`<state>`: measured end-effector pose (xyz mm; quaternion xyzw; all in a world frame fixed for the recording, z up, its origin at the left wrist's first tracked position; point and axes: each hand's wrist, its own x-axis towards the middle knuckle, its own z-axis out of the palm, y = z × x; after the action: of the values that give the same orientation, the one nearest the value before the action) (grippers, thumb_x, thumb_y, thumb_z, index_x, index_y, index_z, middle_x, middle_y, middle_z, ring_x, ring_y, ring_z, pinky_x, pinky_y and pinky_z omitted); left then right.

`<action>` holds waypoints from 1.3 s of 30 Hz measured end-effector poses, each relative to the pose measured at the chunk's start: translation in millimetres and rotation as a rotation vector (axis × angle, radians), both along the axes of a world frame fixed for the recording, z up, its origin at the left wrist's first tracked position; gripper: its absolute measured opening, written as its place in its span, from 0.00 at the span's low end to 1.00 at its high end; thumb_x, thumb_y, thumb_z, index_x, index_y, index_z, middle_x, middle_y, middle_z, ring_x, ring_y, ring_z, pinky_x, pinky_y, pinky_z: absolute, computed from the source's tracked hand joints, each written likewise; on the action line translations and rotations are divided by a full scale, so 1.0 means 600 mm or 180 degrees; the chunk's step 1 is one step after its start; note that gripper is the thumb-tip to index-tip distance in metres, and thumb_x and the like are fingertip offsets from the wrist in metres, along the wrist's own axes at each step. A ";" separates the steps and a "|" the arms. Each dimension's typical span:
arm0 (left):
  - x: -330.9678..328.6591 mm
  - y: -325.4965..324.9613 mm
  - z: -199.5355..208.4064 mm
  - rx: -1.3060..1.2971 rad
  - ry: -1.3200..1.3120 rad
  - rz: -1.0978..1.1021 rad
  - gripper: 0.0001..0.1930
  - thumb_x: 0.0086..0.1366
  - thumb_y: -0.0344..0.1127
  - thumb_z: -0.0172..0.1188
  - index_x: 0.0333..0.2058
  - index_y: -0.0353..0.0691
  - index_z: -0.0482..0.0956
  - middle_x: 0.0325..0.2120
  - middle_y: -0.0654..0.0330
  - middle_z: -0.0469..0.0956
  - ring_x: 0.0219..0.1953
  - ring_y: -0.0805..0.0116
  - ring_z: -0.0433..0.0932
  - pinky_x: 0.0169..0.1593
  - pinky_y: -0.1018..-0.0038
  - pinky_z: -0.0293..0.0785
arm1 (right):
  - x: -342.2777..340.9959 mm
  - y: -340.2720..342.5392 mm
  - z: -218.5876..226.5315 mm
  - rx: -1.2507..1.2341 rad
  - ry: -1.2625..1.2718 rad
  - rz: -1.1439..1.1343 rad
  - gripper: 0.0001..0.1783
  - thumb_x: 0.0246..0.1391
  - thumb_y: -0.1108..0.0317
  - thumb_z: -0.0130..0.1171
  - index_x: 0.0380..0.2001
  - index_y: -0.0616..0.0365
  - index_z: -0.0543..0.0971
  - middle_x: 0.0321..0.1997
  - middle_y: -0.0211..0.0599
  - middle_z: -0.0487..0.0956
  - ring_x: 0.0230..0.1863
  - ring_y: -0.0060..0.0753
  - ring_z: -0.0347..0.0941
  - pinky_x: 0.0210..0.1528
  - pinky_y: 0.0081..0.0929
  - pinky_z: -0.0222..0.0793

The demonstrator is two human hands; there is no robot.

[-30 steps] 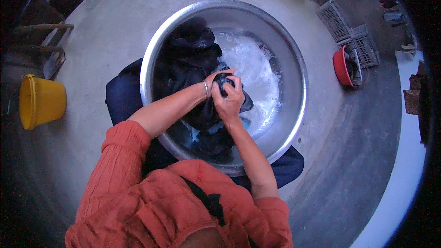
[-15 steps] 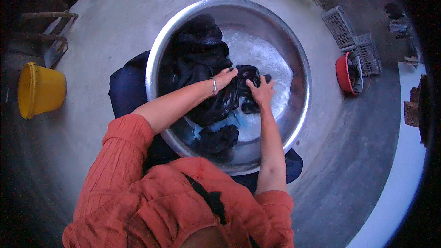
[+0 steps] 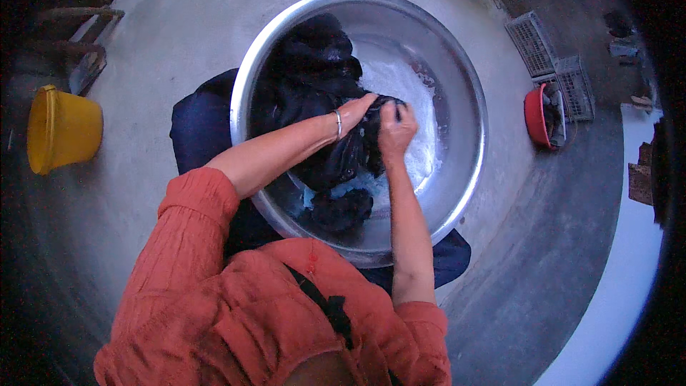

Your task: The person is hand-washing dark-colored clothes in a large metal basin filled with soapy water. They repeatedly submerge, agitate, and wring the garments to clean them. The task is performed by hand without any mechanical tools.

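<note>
A wide metal basin point(image 3: 461, 136) holds wet black clothing point(image 3: 307, 104) bunched along its left side, with whitish, sudsy water point(image 3: 404, 75) on the right. My left hand point(image 3: 354, 116), a bangle at its wrist, is closed on the black cloth near the basin's middle. Close beside it, my right hand point(image 3: 398, 129) is curled into a fist around another part of the same cloth. The fingertips of both hands are partly hidden in the folds. A light blue cloth point(image 3: 357, 184) shows beneath the black clothing, near the lower part of the basin.
On the concrete floor, a yellow bucket point(image 3: 68, 131) stands at far left, below a wooden frame point(image 3: 82, 46). At right are a red tub point(image 3: 534, 118) with cloth inside and grey plastic crates point(image 3: 530, 43). My dark-trousered legs point(image 3: 204, 125) flank the basin.
My right hand has gone from spread fingers to a closed grip and moved left and up, nearer my left hand. The black cloth between them is gathered up more.
</note>
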<state>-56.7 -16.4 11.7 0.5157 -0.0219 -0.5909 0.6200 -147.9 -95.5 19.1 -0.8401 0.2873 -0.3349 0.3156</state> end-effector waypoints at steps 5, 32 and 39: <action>0.041 0.006 0.009 -0.0622 -0.0984 -0.0394 0.16 0.52 0.39 0.61 0.38 0.35 0.75 0.32 0.61 0.77 0.33 0.73 0.74 0.40 0.75 0.71 | -0.078 -0.094 0.018 -0.0162 0.0239 -0.0611 0.14 0.46 0.63 0.56 0.25 0.68 0.75 0.24 0.44 0.73 0.28 0.40 0.69 0.34 0.30 0.63; 0.066 0.004 0.024 -0.0707 -0.2521 -0.1329 0.20 0.44 0.38 0.63 0.35 0.33 0.72 0.28 0.57 0.75 0.30 0.72 0.71 0.35 0.76 0.67 | -0.123 -0.087 0.113 -0.1265 0.0427 0.0127 0.23 0.37 0.74 0.61 0.43 0.53 0.76 0.40 0.40 0.69 0.42 0.39 0.68 0.46 0.31 0.64; 0.027 0.005 -0.043 0.0747 -0.3002 -0.1362 0.36 0.41 0.37 0.64 0.49 0.27 0.61 0.43 0.41 0.69 0.48 0.52 0.69 0.50 0.69 0.65 | -0.127 -0.172 -0.047 0.0544 0.1951 -0.0166 0.37 0.37 0.45 0.62 0.54 0.39 0.67 0.53 0.48 0.62 0.55 0.54 0.55 0.54 0.48 0.55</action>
<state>-40.4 -13.5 -13.8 0.7754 -0.3368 -0.4066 0.3464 -224.3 -198.9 -8.9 -0.8647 0.4175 -0.0489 0.2751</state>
